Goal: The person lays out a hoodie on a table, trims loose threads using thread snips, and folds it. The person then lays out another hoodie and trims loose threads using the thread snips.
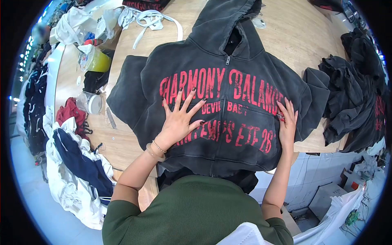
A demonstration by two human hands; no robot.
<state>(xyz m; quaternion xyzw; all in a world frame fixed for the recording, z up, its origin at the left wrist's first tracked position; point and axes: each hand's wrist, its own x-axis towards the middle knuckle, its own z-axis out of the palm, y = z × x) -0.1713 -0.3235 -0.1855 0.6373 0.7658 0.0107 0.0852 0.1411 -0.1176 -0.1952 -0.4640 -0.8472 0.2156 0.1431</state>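
A dark grey zip-up hoodie (249, 65) with red lettering lies front side up on the wooden table, its hood pointing away from me. My left hand (179, 116) rests flat on the left half of its front, fingers spread over the print. At the right side of the garment lies my right hand (288, 120), fingers stretched out along the edge of the lettering. The zipper pull (228, 60) sits at the neck, and the zip looks closed. Both sleeves are bent beside the body. The hoodie's lower hem reaches the table edge nearest me.
Dark garments (351, 94) are heaped at the right. White and navy cloth (77, 163) hangs over the left edge. A clear jar (93, 103), a cup of yellow liquid (96, 60) and scissors-like metal blade (111, 118) lie left. White straps (153, 22) lie behind.
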